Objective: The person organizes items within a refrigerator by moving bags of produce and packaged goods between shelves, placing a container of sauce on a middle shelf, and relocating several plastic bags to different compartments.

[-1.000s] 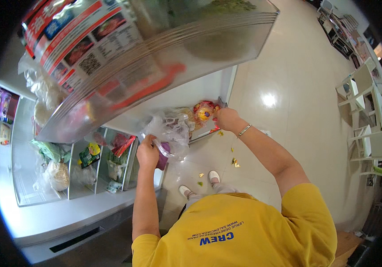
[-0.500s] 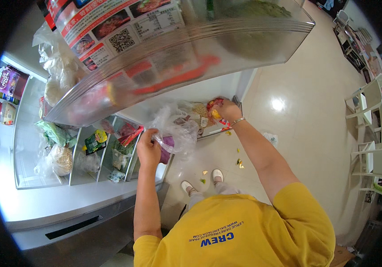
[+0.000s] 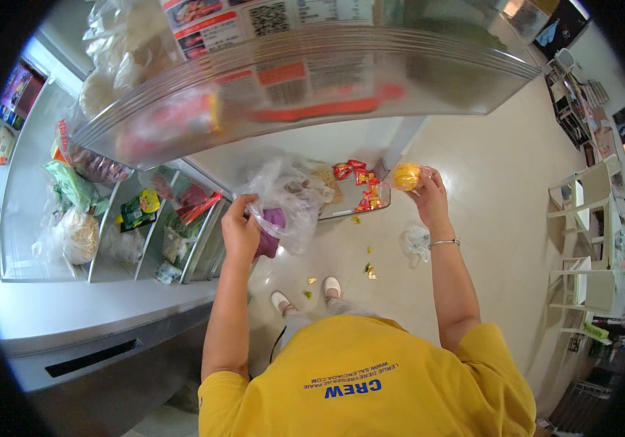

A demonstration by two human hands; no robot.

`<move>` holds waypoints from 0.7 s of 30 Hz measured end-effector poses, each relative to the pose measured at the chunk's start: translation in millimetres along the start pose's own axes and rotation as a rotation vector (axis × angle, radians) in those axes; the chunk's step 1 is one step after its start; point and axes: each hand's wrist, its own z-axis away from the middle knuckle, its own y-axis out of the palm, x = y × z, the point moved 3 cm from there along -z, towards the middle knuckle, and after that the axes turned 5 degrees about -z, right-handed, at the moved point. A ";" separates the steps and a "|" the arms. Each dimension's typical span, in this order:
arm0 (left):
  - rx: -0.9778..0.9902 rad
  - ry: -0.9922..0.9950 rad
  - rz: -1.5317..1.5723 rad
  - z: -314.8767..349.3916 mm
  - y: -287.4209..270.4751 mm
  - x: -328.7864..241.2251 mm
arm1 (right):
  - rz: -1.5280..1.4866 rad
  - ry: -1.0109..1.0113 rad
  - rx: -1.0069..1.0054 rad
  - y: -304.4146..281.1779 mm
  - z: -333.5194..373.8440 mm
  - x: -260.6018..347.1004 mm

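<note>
Near the fridge, my left hand [image 3: 242, 224] grips the edge of a crumpled clear plastic bag [image 3: 294, 186]. A purple, cloth-like thing [image 3: 272, 224] hangs beside those fingers, partly behind the bag. Out to the right, my right hand [image 3: 433, 195] closes around a round yellow item [image 3: 406, 176] with a shiny surface, its kind unclear. It is held apart from the lower door bin [image 3: 356, 213], where several small red packets [image 3: 367, 197] lie. A tan bag of food [image 3: 329, 182] sits in the same bin, partly hidden by the clear bag.
A deep upper door bin [image 3: 312, 80] with large packages juts across the top. At left, the open fridge drawer [image 3: 112, 273] has dividers and bagged food. Yellow-green scraps [image 3: 369, 271] and a clear bag [image 3: 416, 244] lie on the floor. White chairs [image 3: 589, 280] stand far right.
My right hand has come out of the lower bin and moved right with the round yellow item. The red packets now show. My left hand still grips the clear bag.
</note>
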 end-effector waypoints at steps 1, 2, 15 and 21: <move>-0.007 0.000 0.085 -2.2 2.9 3.7 | -0.188 0.121 -0.053 0.7 5.3 -0.4; 0.013 -0.029 0.199 -8.2 11.3 -1.0 | -0.305 0.151 -0.002 -8.4 1.5 -3.3; 0.112 0.035 0.867 -69.6 -14.4 -68.2 | -0.412 0.269 0.178 -16.4 6.3 -17.0; -0.024 -0.016 0.475 -56.7 -6.3 -50.9 | -0.172 0.337 0.244 8.8 -2.9 -64.2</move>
